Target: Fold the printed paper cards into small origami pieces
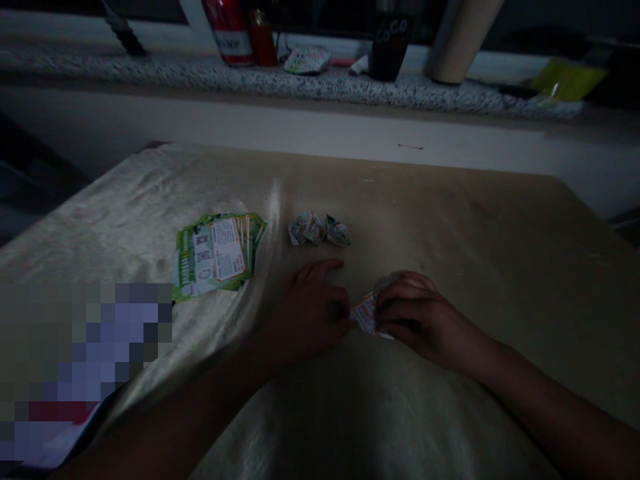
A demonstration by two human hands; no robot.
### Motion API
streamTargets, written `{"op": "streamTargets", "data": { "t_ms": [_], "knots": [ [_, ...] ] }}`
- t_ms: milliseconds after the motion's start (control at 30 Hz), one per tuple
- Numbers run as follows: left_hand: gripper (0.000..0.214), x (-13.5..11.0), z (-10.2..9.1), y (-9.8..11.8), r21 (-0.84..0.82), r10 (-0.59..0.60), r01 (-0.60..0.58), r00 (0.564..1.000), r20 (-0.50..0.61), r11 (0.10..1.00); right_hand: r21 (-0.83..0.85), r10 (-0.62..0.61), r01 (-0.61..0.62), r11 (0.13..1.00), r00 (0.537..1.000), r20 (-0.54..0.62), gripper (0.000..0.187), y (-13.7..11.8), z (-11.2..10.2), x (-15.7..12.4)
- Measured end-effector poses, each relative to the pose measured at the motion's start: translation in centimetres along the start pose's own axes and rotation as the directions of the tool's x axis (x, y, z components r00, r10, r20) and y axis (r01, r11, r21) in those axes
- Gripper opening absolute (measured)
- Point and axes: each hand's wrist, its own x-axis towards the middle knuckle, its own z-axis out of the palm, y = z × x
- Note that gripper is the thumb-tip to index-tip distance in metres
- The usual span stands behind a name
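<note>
A small folded printed paper (365, 313) lies low over the table between my two hands. My right hand (420, 317) closes its fingers over the paper's right side, hiding that part. At the paper's left tip, the thumb and index finger of my left hand (313, 307) come together in a pinch, while its other fingers stretch forward. Just beyond my left hand sits a short row of folded paper pieces (314, 229) with similar print. A fanned stack of green and white leaflets (215, 257) rests farther left.
A pale, creased cover spreads over the table (475, 253). Behind it, a speckled stone sill (180, 70) holds a red can (230, 33), a crumpled printed packet (307, 60), a black cup (390, 43) and a tan cylinder (463, 40). A pixelated patch blurs the lower left.
</note>
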Motion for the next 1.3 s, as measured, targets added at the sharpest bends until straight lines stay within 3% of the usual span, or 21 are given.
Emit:
{"op": "streamTargets", "data": {
  "t_ms": [233, 367, 533, 667, 800, 933, 1100, 1200, 1300],
  "knots": [
    [0.007, -0.6, 0.6, 0.0, 0.0, 0.038, -0.038, 0.999, -0.033, 0.999, 0.038, -0.002, 0.005, 0.999, 0.997, -0.073, 0.011, 0.4, -0.4, 0.0],
    [0.014, -0.9, 0.9, -0.3, -0.005, 0.065, -0.066, 0.996, -0.066, 0.998, -0.063, 0.133, -0.151, 0.987, 0.964, -0.229, 0.014, 1.1, -1.6, -0.4],
    [0.037, -1.1, 1.7, -0.5, -0.047, 0.183, -0.187, 0.98, -0.072, 0.981, -0.153, 0.203, -0.233, 0.96, 0.961, -0.187, 0.018, 1.9, -1.6, -1.0],
    [0.05, -1.1, 2.2, -0.4, -0.058, 0.269, -0.275, 0.958, -0.095, 0.96, -0.055, 0.222, -0.235, 0.97, 0.959, -0.178, 0.019, 1.7, -1.1, -1.0],
    [0.061, -1.1, 2.0, -0.2, -0.069, 0.265, -0.272, 0.96, -0.096, 0.96, 0.172, 0.294, -0.26, 0.95, 0.93, -0.221, 0.014, 1.1, -1.0, -0.7],
    [0.063, -1.0, 1.9, -0.1, -0.131, 0.232, -0.242, 0.969, -0.088, 0.961, 0.494, 0.486, -0.33, 0.805, 0.844, -0.228, 0.012, 0.2, -0.7, -0.4],
    [0.051, -0.7, 1.9, 0.8, -0.3, 0.075, -0.084, 0.996, -0.041, 0.95, 0.657, 0.577, -0.314, 0.686, 0.785, -0.227, 0.011, -1.1, 0.1, 0.0],
    [0.024, -0.2, 1.4, 1.2, -0.419, 0.067, -0.02, 0.993, 0.099, 0.908, 0.759, 0.604, -0.293, 0.582, 0.78, -0.162, 0.011, -1.6, 0.3, 0.1],
    [0.033, -0.1, 1.0, 1.0, -0.608, 0.045, 0.108, 0.972, 0.231, 0.787, 0.864, 0.56, -0.256, 0.433, 0.828, -0.036, 0.01, -1.6, 0.2, 0.0]
  ]
}}
